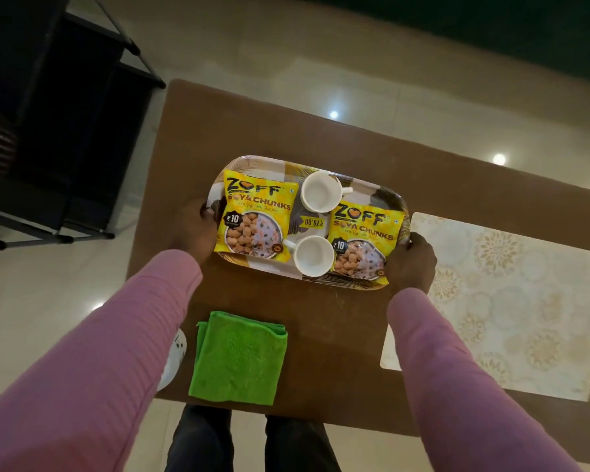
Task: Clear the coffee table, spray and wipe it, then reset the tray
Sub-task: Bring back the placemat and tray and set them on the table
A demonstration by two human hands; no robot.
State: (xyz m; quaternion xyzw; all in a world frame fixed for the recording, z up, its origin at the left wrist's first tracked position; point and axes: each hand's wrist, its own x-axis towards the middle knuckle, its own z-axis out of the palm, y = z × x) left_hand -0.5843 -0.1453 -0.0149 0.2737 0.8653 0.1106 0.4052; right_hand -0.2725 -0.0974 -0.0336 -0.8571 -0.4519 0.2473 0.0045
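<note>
A patterned oval tray (263,163) sits over the brown coffee table (338,318). On it lie two yellow soya chunk packets, one at the left (254,221) and one at the right (363,241), with two white cups between them, one farther (320,192) and one nearer (313,256). My left hand (193,228) grips the tray's left end. My right hand (411,262) grips its right end. A folded green cloth (239,357) lies on the table's near edge.
A cream floral placemat (511,301) covers the table's right part. A white object (174,361) shows partly behind my left sleeve at the table's left edge. A dark metal rack (65,114) stands on the glossy floor to the left.
</note>
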